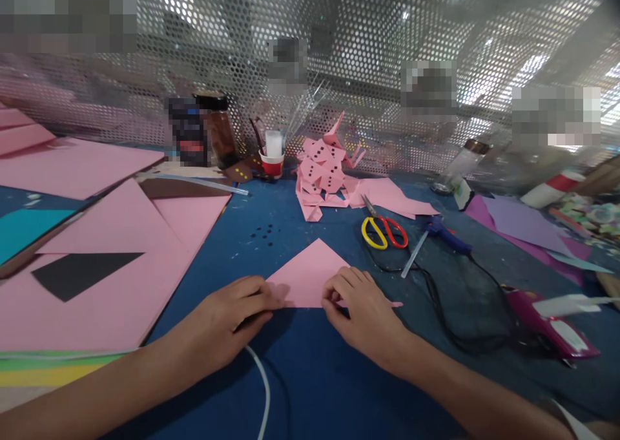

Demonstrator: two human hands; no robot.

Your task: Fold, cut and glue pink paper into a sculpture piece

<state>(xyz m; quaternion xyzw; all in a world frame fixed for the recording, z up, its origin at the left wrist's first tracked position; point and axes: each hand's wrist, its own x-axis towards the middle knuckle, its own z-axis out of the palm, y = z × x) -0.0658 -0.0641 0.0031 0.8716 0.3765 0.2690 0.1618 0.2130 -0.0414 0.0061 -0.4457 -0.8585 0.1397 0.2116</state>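
With left hand (227, 320) lying flat, grip unclosed, on the near left corner of the pink paper triangle (310, 273) resting on the blue surface (300, 375), and right hand (361, 307) grip pinching its near edge, best to align edges before creasing firmly.

Bare blue tabletop (290, 220) lay open beyond the folded pink paper (310, 275), up to the pink dotted pile (322, 172). Scissors (383, 231), a glue gun (440, 229) and its black cord (450, 317) crowded the right; large pink sheets (111, 285) filled the left.
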